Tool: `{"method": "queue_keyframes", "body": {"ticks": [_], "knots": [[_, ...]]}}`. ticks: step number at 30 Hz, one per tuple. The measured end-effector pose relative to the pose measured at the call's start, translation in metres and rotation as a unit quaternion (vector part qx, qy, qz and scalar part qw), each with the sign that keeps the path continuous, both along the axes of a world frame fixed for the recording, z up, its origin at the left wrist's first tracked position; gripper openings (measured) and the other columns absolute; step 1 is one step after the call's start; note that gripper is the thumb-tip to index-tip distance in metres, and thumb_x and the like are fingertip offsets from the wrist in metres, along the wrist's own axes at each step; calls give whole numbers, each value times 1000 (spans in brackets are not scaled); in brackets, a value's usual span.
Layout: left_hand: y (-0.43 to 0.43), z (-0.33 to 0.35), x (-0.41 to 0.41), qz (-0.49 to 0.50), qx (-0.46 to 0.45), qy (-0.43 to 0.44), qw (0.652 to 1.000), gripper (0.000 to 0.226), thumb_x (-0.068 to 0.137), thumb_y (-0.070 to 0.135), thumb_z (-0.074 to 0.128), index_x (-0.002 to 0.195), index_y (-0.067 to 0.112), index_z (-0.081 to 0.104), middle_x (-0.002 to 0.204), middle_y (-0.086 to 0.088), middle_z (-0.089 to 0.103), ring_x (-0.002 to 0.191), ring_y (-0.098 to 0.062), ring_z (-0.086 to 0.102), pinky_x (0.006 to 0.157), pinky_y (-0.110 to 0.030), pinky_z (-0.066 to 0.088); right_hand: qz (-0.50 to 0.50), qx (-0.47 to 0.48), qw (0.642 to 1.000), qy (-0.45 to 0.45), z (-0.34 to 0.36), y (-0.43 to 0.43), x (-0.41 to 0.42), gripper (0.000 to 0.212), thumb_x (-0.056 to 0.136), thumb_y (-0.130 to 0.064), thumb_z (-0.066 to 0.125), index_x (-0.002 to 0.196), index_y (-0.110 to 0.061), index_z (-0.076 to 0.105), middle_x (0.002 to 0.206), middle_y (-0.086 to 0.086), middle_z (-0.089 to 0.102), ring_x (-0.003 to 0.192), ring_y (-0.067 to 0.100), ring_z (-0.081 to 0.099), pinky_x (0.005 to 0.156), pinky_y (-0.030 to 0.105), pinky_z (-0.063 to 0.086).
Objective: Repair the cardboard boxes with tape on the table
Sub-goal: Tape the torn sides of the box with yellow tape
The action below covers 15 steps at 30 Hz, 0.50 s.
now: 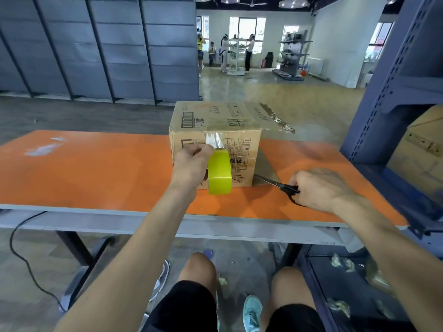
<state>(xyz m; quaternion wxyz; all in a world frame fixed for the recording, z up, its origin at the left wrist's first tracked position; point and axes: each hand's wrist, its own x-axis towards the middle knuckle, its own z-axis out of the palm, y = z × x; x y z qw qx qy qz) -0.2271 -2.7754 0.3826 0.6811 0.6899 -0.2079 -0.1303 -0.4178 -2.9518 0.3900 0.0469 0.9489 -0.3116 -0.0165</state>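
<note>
A printed cardboard box [223,121] stands on the orange table [96,168], one flap jutting out at its far right with old tape on it. My left hand [191,164] grips a yellow-green tape roll [219,172] held against the box's near face. A clear strip of tape [214,140] runs from the roll up to the box's top edge. My right hand [318,188] grips black-handled scissors [278,184] that lie low on the table to the right of the box, blades pointing toward its lower right corner.
A blue metal rack [393,92] holding another carton [422,149] stands close at the right, past the table's end. Grey partition panels [96,49] rise behind the table at left. Several people stand far back in the room. A black cable [24,255] hangs below the table's left side.
</note>
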Motion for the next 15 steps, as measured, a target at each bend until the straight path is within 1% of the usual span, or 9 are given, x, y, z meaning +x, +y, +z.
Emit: {"method": "queue_keyframes", "body": {"ticks": [3, 6, 8, 9, 10, 12, 13, 15], "knots": [[0, 0, 0, 5, 0, -4, 1000, 17, 98, 28, 63, 93, 16, 73, 87, -9, 62, 76, -23, 56, 66, -36, 49, 4, 0, 1000, -21, 10, 1, -7, 15, 88, -29, 62, 101, -30, 70, 94, -1, 70, 92, 27, 64, 79, 38, 55], [0, 0, -1, 5, -1, -6, 1000, 17, 98, 27, 63, 90, 16, 73, 86, -9, 61, 76, -22, 55, 66, -34, 47, 7, 13, 998, -53, 26, -1, -17, 15, 89, -28, 65, 102, -36, 67, 96, -11, 70, 95, 21, 62, 71, 33, 45], [1, 1, -1, 0, -3, -5, 1000, 17, 98, 26, 63, 92, 15, 74, 85, -10, 60, 76, -22, 54, 65, -34, 46, 18, 41, 996, -81, 37, -3, -24, 15, 90, -29, 67, 97, -42, 65, 87, -21, 69, 90, 12, 63, 65, 30, 43], [1, 1, -1, 0, -3, -4, 1000, 17, 98, 27, 63, 94, 14, 74, 86, -10, 60, 76, -23, 54, 65, -34, 46, 32, 53, 993, -99, 42, -4, -25, 15, 90, -29, 68, 96, -43, 65, 82, -24, 69, 87, 8, 63, 63, 27, 43], [2, 1, -1, 0, -1, -4, 1000, 18, 99, 27, 62, 96, 15, 75, 87, -9, 60, 77, -22, 54, 65, -32, 45, 47, 67, 989, -123, 46, -5, -26, 17, 90, -29, 69, 94, -45, 66, 79, -24, 69, 83, 5, 63, 64, 25, 45], [2, 1, -2, 1, 2, -5, 1000, 17, 99, 28, 62, 98, 17, 75, 88, -8, 60, 79, -20, 53, 63, -28, 43, 71, 111, 977, -169, 53, -4, -22, 23, 87, -29, 72, 95, -51, 68, 80, -25, 69, 80, 2, 64, 75, 29, 53], [2, 2, -2, 2, 1, -5, 1000, 17, 99, 27, 62, 96, 17, 74, 88, -7, 59, 79, -19, 52, 60, -26, 42, 79, 126, 973, -174, 55, -3, -19, 25, 88, -31, 71, 97, -54, 68, 83, -27, 69, 80, 0, 64, 80, 33, 55], [3, 2, -2, 1, -4, -1, 1000, 15, 99, 23, 61, 90, 16, 72, 85, -8, 58, 76, -19, 51, 55, -23, 41, 94, 132, 975, -154, 58, -1, -10, 27, 90, -36, 67, 103, -59, 65, 89, -33, 69, 84, -5, 64, 86, 38, 56]]}}
